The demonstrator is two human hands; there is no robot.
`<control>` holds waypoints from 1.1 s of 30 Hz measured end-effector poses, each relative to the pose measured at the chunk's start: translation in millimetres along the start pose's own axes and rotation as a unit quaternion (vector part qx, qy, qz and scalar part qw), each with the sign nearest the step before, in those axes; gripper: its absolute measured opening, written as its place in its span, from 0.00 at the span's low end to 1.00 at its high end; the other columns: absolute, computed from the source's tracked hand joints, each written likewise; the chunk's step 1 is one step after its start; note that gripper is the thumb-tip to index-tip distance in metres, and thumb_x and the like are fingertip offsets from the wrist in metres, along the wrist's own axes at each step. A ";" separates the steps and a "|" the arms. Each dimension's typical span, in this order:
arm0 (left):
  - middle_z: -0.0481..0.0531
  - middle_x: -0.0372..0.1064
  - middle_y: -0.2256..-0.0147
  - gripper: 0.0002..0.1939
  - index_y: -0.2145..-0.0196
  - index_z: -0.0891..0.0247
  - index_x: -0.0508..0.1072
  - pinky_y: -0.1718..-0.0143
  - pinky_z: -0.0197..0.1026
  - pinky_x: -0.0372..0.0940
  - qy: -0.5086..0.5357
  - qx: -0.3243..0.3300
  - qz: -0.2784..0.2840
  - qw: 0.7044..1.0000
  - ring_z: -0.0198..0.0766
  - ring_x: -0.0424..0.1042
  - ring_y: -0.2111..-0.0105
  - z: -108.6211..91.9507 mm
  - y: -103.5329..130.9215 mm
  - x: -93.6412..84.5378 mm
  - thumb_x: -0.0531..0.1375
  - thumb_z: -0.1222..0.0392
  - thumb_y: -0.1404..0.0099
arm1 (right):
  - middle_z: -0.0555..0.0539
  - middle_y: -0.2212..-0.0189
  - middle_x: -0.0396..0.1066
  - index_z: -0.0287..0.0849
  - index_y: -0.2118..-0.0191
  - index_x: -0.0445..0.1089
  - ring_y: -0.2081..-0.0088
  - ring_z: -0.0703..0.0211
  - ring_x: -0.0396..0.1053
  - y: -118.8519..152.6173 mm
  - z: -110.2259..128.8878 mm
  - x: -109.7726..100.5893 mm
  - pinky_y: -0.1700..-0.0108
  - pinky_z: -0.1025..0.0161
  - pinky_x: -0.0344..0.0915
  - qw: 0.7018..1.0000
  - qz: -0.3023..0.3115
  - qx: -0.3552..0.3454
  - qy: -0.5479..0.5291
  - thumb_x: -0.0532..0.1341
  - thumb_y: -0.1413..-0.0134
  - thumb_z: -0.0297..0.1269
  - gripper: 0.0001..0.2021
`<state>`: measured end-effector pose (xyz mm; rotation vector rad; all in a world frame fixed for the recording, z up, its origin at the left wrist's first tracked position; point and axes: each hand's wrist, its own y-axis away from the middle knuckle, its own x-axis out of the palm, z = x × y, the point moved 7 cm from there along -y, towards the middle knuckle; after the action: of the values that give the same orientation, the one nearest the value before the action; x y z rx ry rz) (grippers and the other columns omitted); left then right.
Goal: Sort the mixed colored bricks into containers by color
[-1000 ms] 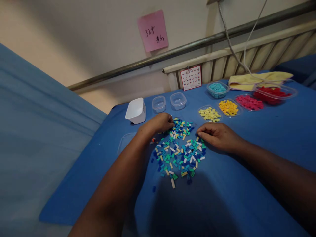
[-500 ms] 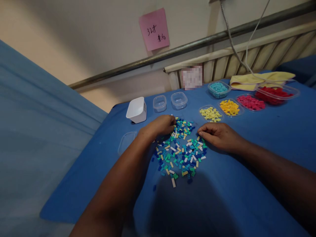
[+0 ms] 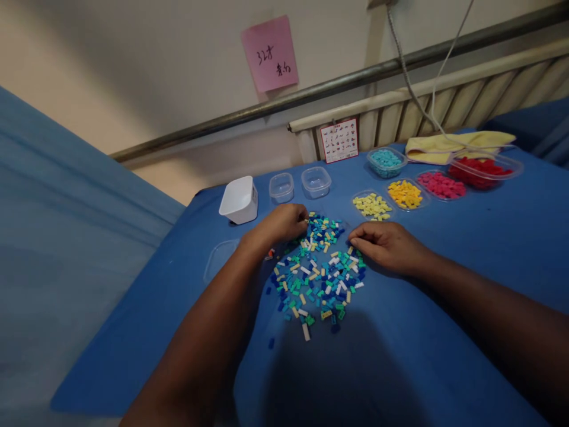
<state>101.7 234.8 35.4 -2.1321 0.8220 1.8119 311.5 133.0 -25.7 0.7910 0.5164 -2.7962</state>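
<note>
Small blue, green, white and cream bricks [image 3: 311,276] lie loosely spread on a blue cloth [image 3: 400,356]. At the upper left edge of this spread is my left hand [image 3: 287,222], its fingers curled and pressed together over the bricks; what they pinch is too small to name. My right hand [image 3: 384,243] rests at the upper right edge, thumb and index finger pinched near a dark blue piece, which they may be holding. Beside my left wrist lies a small orange-red piece [image 3: 270,254].
A white box [image 3: 240,200] and two clear tubs [image 3: 281,187] [image 3: 316,181] stand behind my left hand. Tubs of yellow [image 3: 372,206], orange [image 3: 405,194], pink [image 3: 441,184], red [image 3: 478,172] and turquoise bricks [image 3: 386,161] stand at the back right, near a yellow cloth [image 3: 460,145].
The whole view has shifted slightly, so most things appear a little further left. My left hand has drawn back slightly toward the left, and the orange-red piece beside its wrist now shows.
</note>
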 end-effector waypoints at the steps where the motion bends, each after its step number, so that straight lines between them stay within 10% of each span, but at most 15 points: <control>1: 0.51 0.81 0.64 0.11 0.57 0.62 0.82 0.68 0.40 0.62 0.028 0.002 -0.013 1.000 0.41 0.76 0.67 -0.5 -3.4 -3.0 0.61 0.63 0.34 | 0.49 0.66 0.82 0.48 0.59 0.81 0.66 0.55 0.77 -0.7 1.0 -0.3 0.64 0.60 0.69 1.000 0.000 0.000 0.005 0.63 0.31 0.42 0.09; 16: 0.58 0.83 0.56 0.14 0.53 0.67 0.84 0.53 0.42 0.70 0.019 0.124 -0.060 0.990 0.45 0.79 0.59 -112.1 -125.4 4.4 0.61 0.68 0.33 | 0.50 0.66 0.80 0.47 0.61 0.79 0.66 0.57 0.75 -5.2 8.1 -2.5 0.63 0.60 0.66 1.000 -0.003 -0.011 -0.012 0.62 0.32 0.37 0.07; 27: 0.51 0.81 0.66 0.11 0.59 0.66 0.84 0.58 0.40 0.71 0.159 0.112 -0.075 0.978 0.39 0.78 0.65 -57.4 -91.9 -29.9 0.63 0.68 0.38 | 0.50 0.67 0.81 0.46 0.61 0.80 0.67 0.57 0.75 -3.7 3.8 -0.5 0.63 0.60 0.66 1.000 -0.001 -0.004 -0.005 0.62 0.31 0.40 0.09; 33: 0.50 0.79 0.68 0.07 0.62 0.67 0.83 0.62 0.39 0.70 0.215 0.118 -0.057 0.968 0.37 0.76 0.69 -68.1 -88.0 -11.3 0.65 0.68 0.38 | 0.50 0.68 0.81 0.47 0.60 0.81 0.67 0.56 0.76 -2.0 3.6 -0.6 0.64 0.60 0.66 1.000 -0.005 0.000 0.004 0.63 0.32 0.41 0.09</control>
<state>205.7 275.1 44.7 -2.3833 0.9291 1.1429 309.8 133.5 -22.0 0.8032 0.5238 -2.8027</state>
